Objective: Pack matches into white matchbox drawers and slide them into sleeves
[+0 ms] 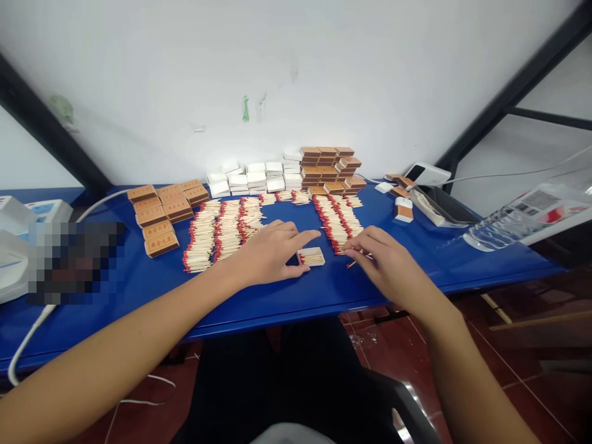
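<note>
A small white matchbox tray (312, 257), partly filled with red-headed matches, lies on the blue table. My left hand (275, 251) is at its left end, thumb and index finger apart on either side of it; whether the thumb touches the tray I cannot tell. My right hand (380, 258) has its fingertips pinched together at the near end of the right rows of matches (335, 223), closed on a match that is mostly hidden. Below those fingers a single match (351, 264) pokes out, red head to the left. More rows of matches (226, 228) lie beyond my left forearm.
White trays (256, 176) and brown matchbox sleeves (326, 169) stand stacked along the wall. Other brown matchboxes (160, 213) lie at left, near a blurred dark object (76, 262). At right are a white device (428, 173), a loose matchbox (404, 210) and a plastic bag (527, 216).
</note>
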A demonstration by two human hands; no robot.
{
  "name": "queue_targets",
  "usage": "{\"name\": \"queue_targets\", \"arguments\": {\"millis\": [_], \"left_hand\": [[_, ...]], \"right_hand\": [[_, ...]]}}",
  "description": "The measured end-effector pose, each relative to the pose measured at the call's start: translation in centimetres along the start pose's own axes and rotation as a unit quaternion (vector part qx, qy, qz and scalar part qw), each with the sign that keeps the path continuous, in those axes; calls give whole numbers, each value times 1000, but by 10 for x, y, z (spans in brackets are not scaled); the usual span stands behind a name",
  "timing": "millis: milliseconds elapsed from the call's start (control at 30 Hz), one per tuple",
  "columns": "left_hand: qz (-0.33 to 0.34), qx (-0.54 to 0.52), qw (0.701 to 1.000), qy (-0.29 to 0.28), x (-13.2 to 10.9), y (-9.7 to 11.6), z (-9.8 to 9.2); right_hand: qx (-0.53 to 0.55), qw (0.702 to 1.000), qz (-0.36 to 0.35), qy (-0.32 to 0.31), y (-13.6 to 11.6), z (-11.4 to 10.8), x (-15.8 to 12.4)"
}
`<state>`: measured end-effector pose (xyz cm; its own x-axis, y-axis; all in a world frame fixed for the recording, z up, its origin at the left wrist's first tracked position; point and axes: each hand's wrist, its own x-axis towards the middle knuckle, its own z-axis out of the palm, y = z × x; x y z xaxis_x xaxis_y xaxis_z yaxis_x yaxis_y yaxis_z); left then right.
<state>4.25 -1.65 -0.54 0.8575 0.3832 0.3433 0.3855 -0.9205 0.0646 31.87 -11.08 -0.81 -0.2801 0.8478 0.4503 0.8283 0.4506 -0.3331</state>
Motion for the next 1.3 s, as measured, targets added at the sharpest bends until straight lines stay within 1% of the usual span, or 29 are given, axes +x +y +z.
{"name": "queue_targets", "arguments": {"millis": [133,200,333,467,600,733,833,900,1000,1167,1300], "left_hand": [[-2,-5,1000,-3,0,0,-1],[-11,-10,1000,-5,-1,0,-1],[-28,-18,999,-6,-1,-1,-2],[-22,-7,1000,3,-1,-1,-1],[-9,-5,1000,2,-1,-1,0],[-7,-8,1000,-2,0,0,0],[-4,-2,1000,2,0,1,-1],[-3,2,1000,7,0,1,-1],[-2,3,1000,7,0,2,0],[-5,1,1000,-2,1,1,-1],[-8,2,1000,-1,0,0,-2]], "right_hand": [[11,998,10,-55,23,-14,-19],[10,997,16,-70,26,-14,-23],[-2,997,20,-77,24,-9,-20],[-18,997,21,-75,15,-6,-14],[-23,999,4,-49,-6,-3,-1],[-54,997,-37,-30,-28,12,18],[-75,995,-59,-35,-33,23,26],[-64,996,-49,-23,-31,24,25],[-38,999,-24,10,-23,16,16],[-17,1000,2,4,-7,1,-2],[-47,999,14,0,13,0,-11]]}}
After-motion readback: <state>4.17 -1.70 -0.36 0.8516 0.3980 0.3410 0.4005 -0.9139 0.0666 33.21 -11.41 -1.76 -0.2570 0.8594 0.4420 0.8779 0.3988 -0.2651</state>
